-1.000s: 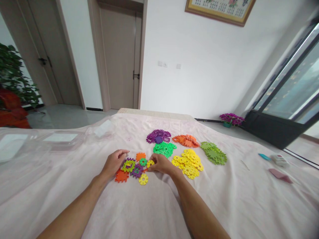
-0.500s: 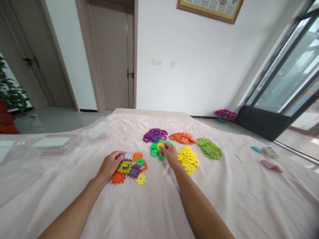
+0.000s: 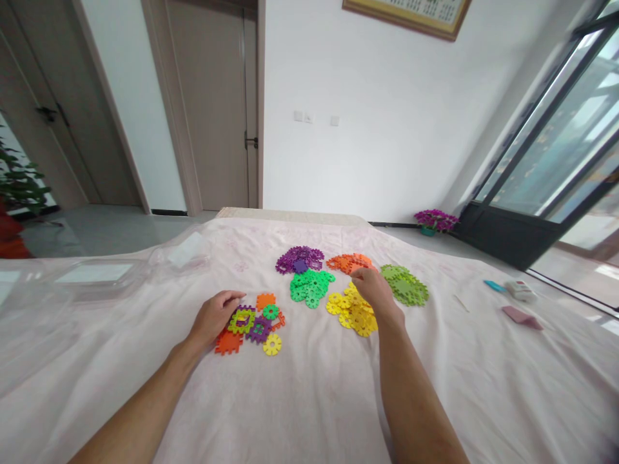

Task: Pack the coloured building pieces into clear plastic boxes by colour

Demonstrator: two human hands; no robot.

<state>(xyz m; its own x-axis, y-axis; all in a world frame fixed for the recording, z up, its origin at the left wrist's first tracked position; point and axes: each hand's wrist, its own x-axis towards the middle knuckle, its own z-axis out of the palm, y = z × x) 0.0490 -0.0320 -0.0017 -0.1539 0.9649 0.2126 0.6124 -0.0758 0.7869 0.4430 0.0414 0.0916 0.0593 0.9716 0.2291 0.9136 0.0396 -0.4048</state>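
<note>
My left hand (image 3: 215, 317) rests at the left edge of a small mixed heap, with fingers loosely stretched and nothing in them. In that heap are an orange square piece (image 3: 229, 342), a lime frame piece (image 3: 242, 319), a purple square piece (image 3: 260, 329), a green disc (image 3: 271, 312) and a yellow notched disc (image 3: 272, 344). My right hand (image 3: 376, 293) is over the yellow disc pile (image 3: 358, 319), its curled fingertips at the near edge of the orange pile (image 3: 345, 262). Those fingers look closed; whatever they may hold is hidden.
Behind lie a purple pile (image 3: 290, 260), a green disc pile (image 3: 309, 287) and a lime pile (image 3: 409, 288). Clear plastic boxes (image 3: 91, 283) stand at the left on the cloth-covered table (image 3: 309, 399). At the right are a blue item (image 3: 494, 285), a white box (image 3: 521, 290) and a pink cloth (image 3: 521, 318).
My right hand has moved right from the green pile to the yellow and orange piles. The yellow disc it held is no longer visible in it. My left hand has stayed put.
</note>
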